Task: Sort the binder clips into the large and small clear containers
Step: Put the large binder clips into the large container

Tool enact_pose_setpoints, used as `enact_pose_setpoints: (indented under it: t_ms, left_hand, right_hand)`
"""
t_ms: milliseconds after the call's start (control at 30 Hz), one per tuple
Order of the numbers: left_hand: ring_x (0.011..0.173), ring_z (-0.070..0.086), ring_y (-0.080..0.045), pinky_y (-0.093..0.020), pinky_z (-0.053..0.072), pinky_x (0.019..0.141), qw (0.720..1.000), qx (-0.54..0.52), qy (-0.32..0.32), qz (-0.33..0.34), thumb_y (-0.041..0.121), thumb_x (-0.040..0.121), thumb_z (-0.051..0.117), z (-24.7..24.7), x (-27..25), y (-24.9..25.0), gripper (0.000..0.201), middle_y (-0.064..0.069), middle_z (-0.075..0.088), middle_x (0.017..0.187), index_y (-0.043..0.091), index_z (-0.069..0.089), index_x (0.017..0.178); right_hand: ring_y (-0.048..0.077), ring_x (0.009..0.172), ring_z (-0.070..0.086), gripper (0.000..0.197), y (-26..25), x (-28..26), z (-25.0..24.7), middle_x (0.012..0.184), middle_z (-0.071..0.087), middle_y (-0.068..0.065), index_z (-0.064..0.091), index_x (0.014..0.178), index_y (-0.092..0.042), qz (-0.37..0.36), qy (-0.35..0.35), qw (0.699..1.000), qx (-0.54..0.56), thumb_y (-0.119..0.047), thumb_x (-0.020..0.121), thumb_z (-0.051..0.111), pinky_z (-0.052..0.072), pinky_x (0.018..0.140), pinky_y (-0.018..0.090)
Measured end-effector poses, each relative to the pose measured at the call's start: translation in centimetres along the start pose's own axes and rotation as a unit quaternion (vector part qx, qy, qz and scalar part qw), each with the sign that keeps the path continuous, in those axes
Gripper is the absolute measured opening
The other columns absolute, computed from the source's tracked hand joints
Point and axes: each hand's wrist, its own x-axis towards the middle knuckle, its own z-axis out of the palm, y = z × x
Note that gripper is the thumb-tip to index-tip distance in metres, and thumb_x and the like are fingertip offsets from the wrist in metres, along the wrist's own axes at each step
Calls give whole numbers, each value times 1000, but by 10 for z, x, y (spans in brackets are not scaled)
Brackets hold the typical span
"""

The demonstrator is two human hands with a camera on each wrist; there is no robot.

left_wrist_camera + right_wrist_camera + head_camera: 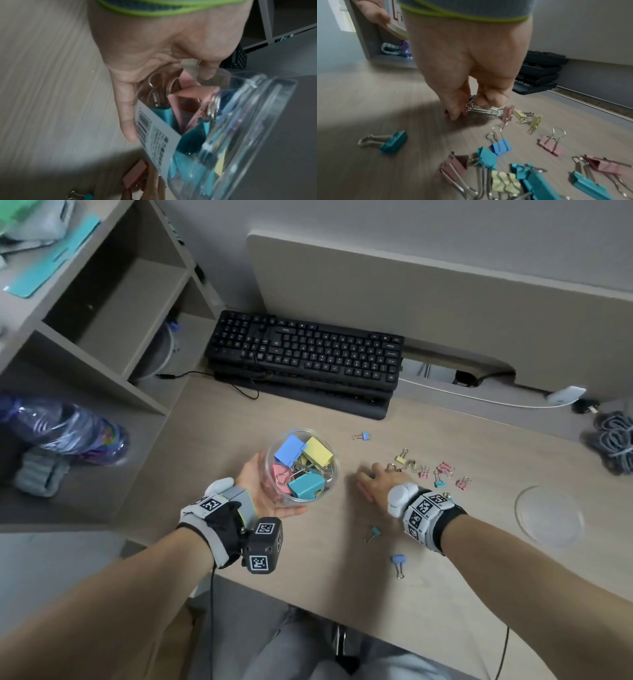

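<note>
The left hand (260, 491) is cupping the large clear container (302, 467) of big clips; its barcode label (154, 136) is too blurred to read. The right hand (375, 479) is pinching a clip's wire handles (481, 111) amid small binder clips (442, 470) on the desk (479, 559).

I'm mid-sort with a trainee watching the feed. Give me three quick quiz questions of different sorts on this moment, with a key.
1. True or false: the left hand holds the clear container off the desk.
2. Multiple choice: the right hand is (A) typing on the keyboard, (B) pinching a clip by its wire handles, (C) lifting the clear lid.
3. Fill in: the large clips in the container are blue, yellow, teal and ____.

Key: 1 true, it is cupped in the palm, tilted. 2 B, shown in the right wrist view, near the small clips. 3 pink.
</note>
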Motion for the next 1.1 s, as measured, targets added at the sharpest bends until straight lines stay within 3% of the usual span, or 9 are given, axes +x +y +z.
enact_pose_setpoints:
  t_ms: [67, 200, 367, 467, 700, 800, 933, 1033, 1100]
  left_hand:
    - [105, 67, -44, -58, 58, 74, 1000, 3, -2, -3, 70, 86, 36, 3, 2, 1, 74, -22, 69, 120, 15, 63, 128]
    - [107, 66, -46, -58, 57, 75, 1000, 15, -9, -7, 71, 84, 38, 18, 6, 2, 78, -25, 67, 121, 11, 61, 129]
    - [107, 66, -45, -58, 57, 77, 999, 40, -29, -6, 70, 81, 43, 43, 5, 5, 77, -24, 68, 121, 11, 63, 127]
    - [109, 65, -44, -58, 57, 75, 998, 52, -40, -6, 70, 82, 42, 60, 3, 9, 77, -23, 67, 123, 12, 62, 129]
    - [98, 67, -46, -58, 57, 74, 997, 64, -51, 5, 68, 86, 44, 91, -1, 10, 72, -24, 66, 122, 12, 62, 126]
    - [94, 70, -44, -59, 58, 73, 995, 77, -55, 8, 67, 85, 46, 105, -2, 5, 70, -24, 69, 117, 11, 64, 125]
    - [89, 72, -44, -56, 59, 67, 991, 111, -70, 13, 61, 87, 49, 128, -11, 0, 61, -26, 73, 104, 10, 67, 115]
    - [91, 71, -45, -57, 58, 70, 991, 107, -85, 1, 60, 87, 48, 135, -14, -2, 60, -27, 72, 106, 10, 66, 116]
    - [93, 71, -43, -55, 59, 72, 990, 107, -90, -4, 61, 86, 49, 138, -15, -2, 62, -25, 72, 107, 9, 66, 116]
  right_hand:
    - [34, 95, 60, 39, 6, -3, 1, 112, 46, 4, 40, 124, -29, 2, 49, 995, 88, -20, 89, 52, 48, 72, 38]
    - [25, 88, 59, 55, 22, -15, -14, 103, 48, -2, 41, 129, -38, 40, 121, 951, 283, -52, 80, 63, 52, 78, 39]
    - [19, 85, 64, 45, 46, -36, -38, 105, 63, -3, 55, 117, -31, 65, 145, 869, 468, -56, 81, 65, 56, 70, 35]
    - [22, 82, 69, 40, 56, -53, -49, 104, 67, -2, 54, 113, -26, 92, 168, 831, 522, -52, 84, 65, 60, 68, 35]
    - [8, 63, 58, 32, 51, -102, -99, 83, 66, 1, 57, 111, -23, 40, 266, 826, 495, -42, 88, 66, 47, 48, 16]
    - [13, 77, 60, 44, 40, -115, -117, 89, 65, -2, 55, 119, -23, -2, 275, 870, 410, -45, 83, 70, 51, 65, 26]
    - [24, 96, 57, 57, 19, -108, -120, 104, 62, 1, 51, 123, -17, -19, 260, 942, 211, -47, 80, 71, 46, 81, 35]
    - [25, 105, 55, 54, 15, -105, -121, 120, 60, 3, 51, 126, -17, -20, 258, 948, 188, -42, 83, 68, 45, 89, 38]
    - [24, 104, 56, 39, 22, -105, -120, 116, 61, 2, 56, 121, -18, -22, 262, 945, 194, -34, 87, 65, 44, 86, 35]
